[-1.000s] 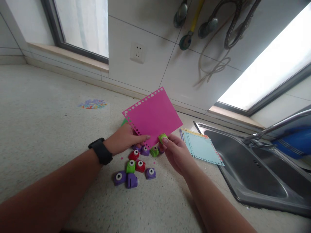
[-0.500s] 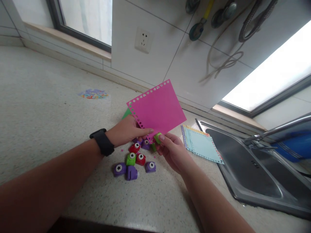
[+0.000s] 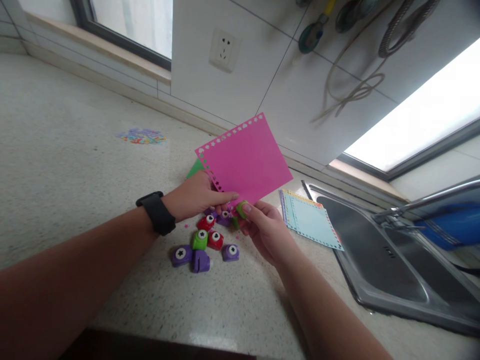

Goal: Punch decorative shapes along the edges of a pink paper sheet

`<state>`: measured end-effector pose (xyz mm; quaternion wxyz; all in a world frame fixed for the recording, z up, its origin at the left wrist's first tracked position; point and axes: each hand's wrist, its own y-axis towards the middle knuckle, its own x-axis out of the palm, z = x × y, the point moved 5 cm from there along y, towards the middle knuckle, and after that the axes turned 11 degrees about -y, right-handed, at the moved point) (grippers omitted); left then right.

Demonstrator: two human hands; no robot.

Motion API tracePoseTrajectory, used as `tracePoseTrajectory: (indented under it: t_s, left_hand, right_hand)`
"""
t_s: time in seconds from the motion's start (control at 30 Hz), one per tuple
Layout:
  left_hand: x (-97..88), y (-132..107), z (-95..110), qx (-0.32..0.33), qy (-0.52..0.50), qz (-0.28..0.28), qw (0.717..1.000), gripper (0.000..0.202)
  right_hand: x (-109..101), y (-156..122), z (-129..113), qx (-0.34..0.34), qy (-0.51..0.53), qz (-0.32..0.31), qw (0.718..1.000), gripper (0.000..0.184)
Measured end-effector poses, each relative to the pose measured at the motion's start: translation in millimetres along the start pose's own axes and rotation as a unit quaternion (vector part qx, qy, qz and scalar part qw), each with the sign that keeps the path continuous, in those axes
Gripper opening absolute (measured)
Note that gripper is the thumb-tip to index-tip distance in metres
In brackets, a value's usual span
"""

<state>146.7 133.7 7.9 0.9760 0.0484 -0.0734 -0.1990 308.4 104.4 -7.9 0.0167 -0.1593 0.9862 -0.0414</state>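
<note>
A pink sheet of paper [image 3: 247,160] is held up over the counter, with small shapes cut along its upper and left edges. My left hand [image 3: 204,195] grips its lower left side, thumb on top. Between the thumb and fingers of my right hand [image 3: 268,225] is a green craft punch [image 3: 242,209], set at the paper's lower edge. Below lie several more punches, among them a red punch [image 3: 215,240], a second green punch [image 3: 200,240] and a purple punch [image 3: 182,255]. Part of a green sheet [image 3: 195,169] shows behind my left hand.
Punched sheets, a pale blue one [image 3: 315,224] on top, lie by the steel sink [image 3: 371,255]. A pile of colourful paper bits [image 3: 141,136] rests at the back left of the counter [image 3: 67,150]. A socket [image 3: 224,49] is on the tiled wall.
The view has shifted slightly, so the counter things sit a little higher. Both hands keep their grips on the pink paper and the green punch.
</note>
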Motion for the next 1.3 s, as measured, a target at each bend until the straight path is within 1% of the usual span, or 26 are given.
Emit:
tracePoseTrajectory:
  t_s: [0.1,0.43,0.67,0.93,1.1,1.3]
  left_hand:
    - [1.0,0,1,0.001,0.003,0.0,1.0,0.02]
    - [1.4,1,-2,0.01,-0.007,0.001,1.0,0.023]
    - [2.6,1,-1,-0.002,-0.018,-0.002,1.0,0.021]
    - [3.7,1,-1,-0.008,-0.024,0.003,1.0,0.021]
    - [4.4,0,0,-0.009,-0.029,-0.002,1.0,0.023]
    - [5.6,-2,3,-0.02,-0.037,-0.001,0.999,0.019]
  right_hand:
    - [0,0,0,-0.006,-0.021,0.0,1.0,0.026]
    - [4,0,-4,-0.009,-0.031,-0.004,0.999,0.029]
    - [6,0,-5,-0.019,-0.023,-0.017,0.999,0.026]
    - [6,1,-5,-0.021,-0.048,-0.016,0.999,0.03]
    - [8,1,-6,-0.027,-0.017,-0.019,0.999,0.024]
    - [9,-3,-11,-0.028,0.008,-0.025,0.999,0.018]
